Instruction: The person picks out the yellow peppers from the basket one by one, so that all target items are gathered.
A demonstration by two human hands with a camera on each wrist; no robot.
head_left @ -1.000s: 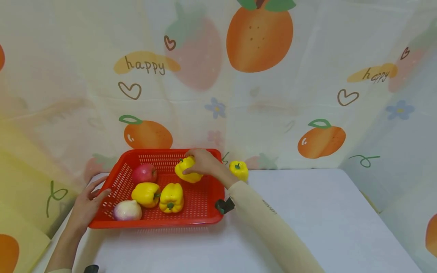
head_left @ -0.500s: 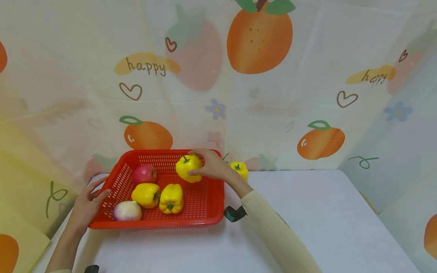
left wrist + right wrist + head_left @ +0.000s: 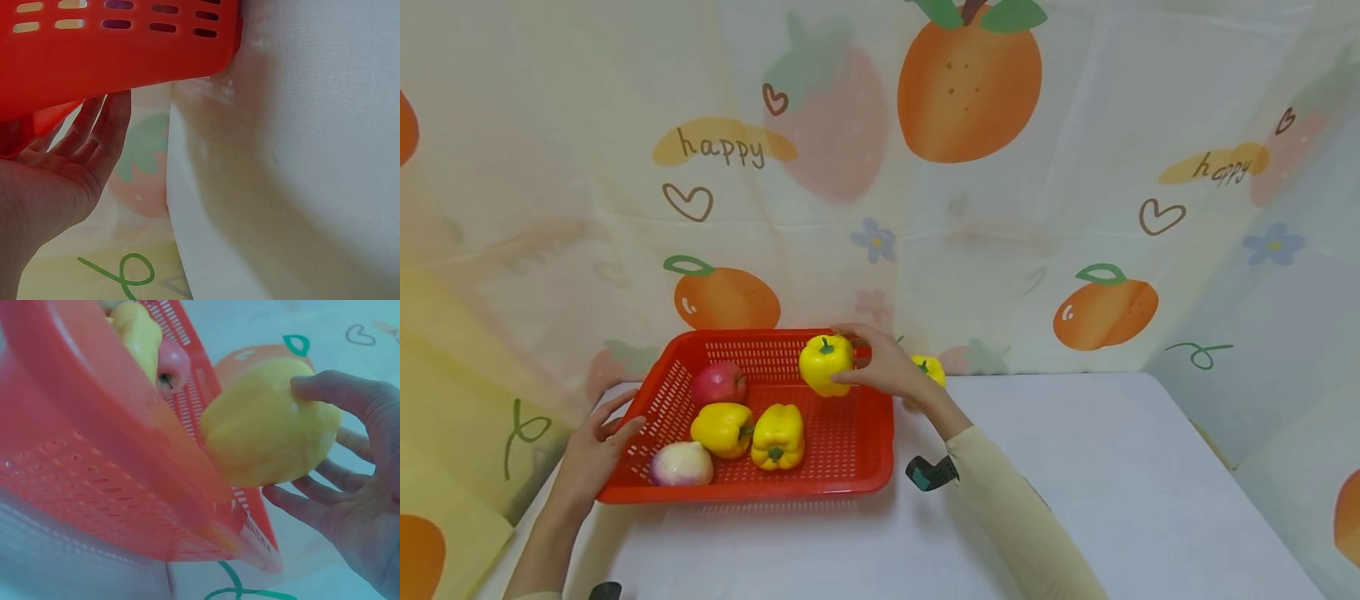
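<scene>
Grip: R hand (image 3: 883,362) clasps a glossy yellow, lobed bell pepper (image 3: 824,365), thumb on one side, fingers on the other. Smooth skin + mostly fingertip contact = possible slip, esp. if the thumb eases.

Held pepper: over the right rear part of a red, rectangular, slotted plastic basket (image 3: 790,492); its height above the rim can't be judged. Could clip the right-end rim if shifted sideways w/o enough lift.

Basket: L hand (image 3: 593,458) holds its left end, thumb at the rim, fingers along the outside. Could skid or tip if the far end is bumped while that hold is slack.

Contents: round red apple (image 3: 718,383); white-and-purple bulb (image 3: 682,464); sideways yellow pepper (image 3: 721,429); yellow pepper, stem toward viewer (image 3: 777,435). Rounded, so prob. apt to roll & knock together on a tilt.

Outlier: another shiny yellow pepper (image 3: 931,367) outside the basket, partly hidden by the R forearm (image 3: 946,410). Arm may nudge it, b/c it passes so near.

Wrist: dark strap-like device (image 3: 931,472) near the basket's right end, apart from it; could snag the rim if the arm swings left.

Hands: well apart, one per end.
</scene>
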